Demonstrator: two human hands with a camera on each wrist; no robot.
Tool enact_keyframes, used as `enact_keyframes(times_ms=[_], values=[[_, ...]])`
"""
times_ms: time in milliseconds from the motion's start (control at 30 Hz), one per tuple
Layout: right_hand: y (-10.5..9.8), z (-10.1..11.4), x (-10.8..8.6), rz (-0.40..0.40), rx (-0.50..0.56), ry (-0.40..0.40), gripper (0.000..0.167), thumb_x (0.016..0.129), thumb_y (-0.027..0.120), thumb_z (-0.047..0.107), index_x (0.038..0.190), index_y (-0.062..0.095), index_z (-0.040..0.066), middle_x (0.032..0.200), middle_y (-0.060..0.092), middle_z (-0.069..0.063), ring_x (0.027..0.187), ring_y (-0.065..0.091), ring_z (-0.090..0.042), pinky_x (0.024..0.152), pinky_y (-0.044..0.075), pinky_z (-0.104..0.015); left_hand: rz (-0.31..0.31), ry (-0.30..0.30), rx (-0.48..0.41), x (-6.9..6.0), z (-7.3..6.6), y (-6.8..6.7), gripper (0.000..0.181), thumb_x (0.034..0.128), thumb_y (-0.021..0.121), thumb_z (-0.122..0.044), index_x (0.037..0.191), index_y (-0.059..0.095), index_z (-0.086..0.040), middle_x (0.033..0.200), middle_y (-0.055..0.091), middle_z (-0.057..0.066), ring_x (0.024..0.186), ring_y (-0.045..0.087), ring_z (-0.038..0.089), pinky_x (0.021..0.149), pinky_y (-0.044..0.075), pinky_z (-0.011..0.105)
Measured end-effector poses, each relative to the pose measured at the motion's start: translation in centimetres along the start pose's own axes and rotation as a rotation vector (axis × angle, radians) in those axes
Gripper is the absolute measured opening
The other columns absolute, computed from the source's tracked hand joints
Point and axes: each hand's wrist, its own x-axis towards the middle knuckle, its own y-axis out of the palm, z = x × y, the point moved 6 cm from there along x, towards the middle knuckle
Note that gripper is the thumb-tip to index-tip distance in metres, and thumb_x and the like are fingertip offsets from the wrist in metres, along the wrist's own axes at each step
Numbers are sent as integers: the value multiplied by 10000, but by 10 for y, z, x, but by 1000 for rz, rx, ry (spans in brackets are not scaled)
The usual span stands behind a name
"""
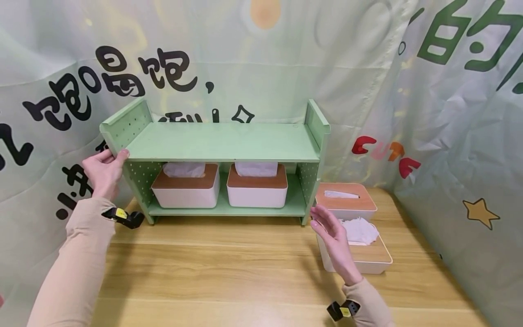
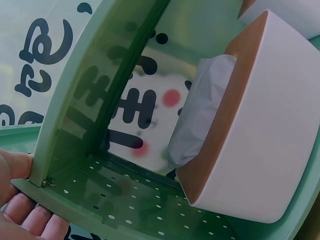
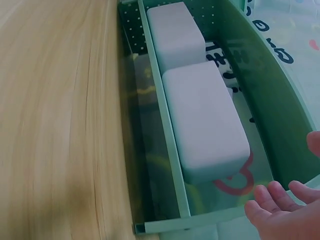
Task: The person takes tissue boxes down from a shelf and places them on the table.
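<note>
A light green two-tier shelf (image 1: 229,141) with perforated side panels stands at the back of the wooden table. My left hand (image 1: 104,170) grips its left side near the upper board; in the left wrist view the thumb and curled fingers (image 2: 55,227) lie on either side of the panel edge. Two white tissue boxes with brown lids, the left one (image 1: 185,193) and the right one (image 1: 257,193), sit on the lower board, tissue sticking up from each. My right hand (image 1: 337,243) is held near the shelf's right side, its fingers loosely bent around nothing.
Right of the shelf stand two more tissue boxes: a rear one (image 1: 347,206) with a slot in its lid, and a front one (image 1: 369,261) with tissue bunched on top, partly behind my right hand. Printed cloth (image 1: 261,81) hangs behind and along the sides.
</note>
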Motion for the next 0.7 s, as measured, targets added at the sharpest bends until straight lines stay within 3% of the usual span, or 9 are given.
enact_keyframes(times_ms=[200, 400, 700], values=[[10, -2, 2, 17, 19, 36, 530, 996, 557, 19, 1474, 362, -99, 1280, 588, 217, 1248, 555, 22, 1025, 462, -99, 1, 6, -3, 0, 0, 0, 512, 870, 740, -72, 1356, 590, -15, 552, 631, -242, 595, 631, -70, 589, 510, 57], [20, -8, 5, 27, 42, 93, 551, 994, 580, 49, 1494, 365, -41, 1318, 573, 184, 1318, 535, -55, 1053, 460, -123, 0, 4, -7, 0, 0, 1, 512, 869, 738, -67, 1356, 589, -14, 554, 640, -238, 588, 626, -73, 576, 506, 59], [32, -14, 14, 50, 26, 97, 585, 989, 588, 45, 1514, 338, -25, 1548, 418, -186, 1398, 462, -177, 1092, 401, -94, -11, 7, 2, 0, 0, 0, 511, 868, 737, -67, 1354, 591, -10, 546, 628, -243, 583, 617, -81, 574, 498, 55]])
